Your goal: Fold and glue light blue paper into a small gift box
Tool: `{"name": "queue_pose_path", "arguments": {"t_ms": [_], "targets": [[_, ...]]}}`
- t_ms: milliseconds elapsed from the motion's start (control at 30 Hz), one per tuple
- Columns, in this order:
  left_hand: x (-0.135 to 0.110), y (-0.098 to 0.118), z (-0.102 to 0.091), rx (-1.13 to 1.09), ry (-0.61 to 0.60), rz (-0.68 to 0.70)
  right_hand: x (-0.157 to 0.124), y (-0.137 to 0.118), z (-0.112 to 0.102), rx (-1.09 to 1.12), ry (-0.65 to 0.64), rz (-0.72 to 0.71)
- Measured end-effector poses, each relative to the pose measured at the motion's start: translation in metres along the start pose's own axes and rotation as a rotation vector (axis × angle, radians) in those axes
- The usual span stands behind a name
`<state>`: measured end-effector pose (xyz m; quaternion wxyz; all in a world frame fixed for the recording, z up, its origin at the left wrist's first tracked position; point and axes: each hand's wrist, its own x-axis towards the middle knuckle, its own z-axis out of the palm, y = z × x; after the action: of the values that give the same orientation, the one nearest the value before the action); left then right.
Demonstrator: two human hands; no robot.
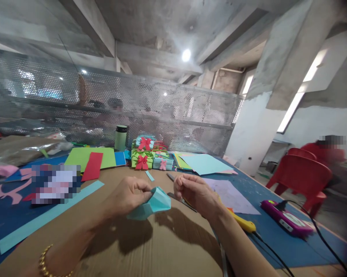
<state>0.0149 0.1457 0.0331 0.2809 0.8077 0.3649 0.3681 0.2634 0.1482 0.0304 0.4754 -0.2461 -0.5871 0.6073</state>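
My left hand pinches a folded light-blue paper piece and holds it just above a brown cardboard sheet. My right hand hovers a little to the right of the paper, fingers curled together, apart from it; whether anything sits between its fingers I cannot make out. A gold bracelet shows on my left wrist. Under my right hand lies a dark thin tool, partly hidden.
Small paper gift boxes with red bows stand at the back beside a green flask. Coloured paper sheets, a long blue strip, a yellow-handled tool and a purple corded device lie around. A person sits by a red chair at right.
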Motion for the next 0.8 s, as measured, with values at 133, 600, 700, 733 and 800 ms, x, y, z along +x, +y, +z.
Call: {"name": "queue_pose_path", "arguments": {"t_ms": [133,600,700,733,800], "targets": [[-0.0017,0.0014,0.0012,-0.039,0.007,-0.037,0.0007,0.0006,0.0034,0.004,0.056,0.001],[-0.0017,-0.0037,0.0037,-0.095,0.015,-0.074,0.0008,0.0001,0.0033,-0.04,0.044,-0.049],[-0.0016,-0.0029,0.0026,-0.083,0.026,-0.091,0.0014,-0.0023,0.0026,-0.019,0.046,-0.063],[-0.0014,-0.0026,0.0022,-0.078,0.024,-0.096,0.0014,-0.0038,0.003,-0.005,0.06,-0.063],[-0.0007,-0.0027,0.0014,-0.069,0.01,-0.092,0.0014,-0.0065,0.0046,0.04,0.096,-0.061]]}}
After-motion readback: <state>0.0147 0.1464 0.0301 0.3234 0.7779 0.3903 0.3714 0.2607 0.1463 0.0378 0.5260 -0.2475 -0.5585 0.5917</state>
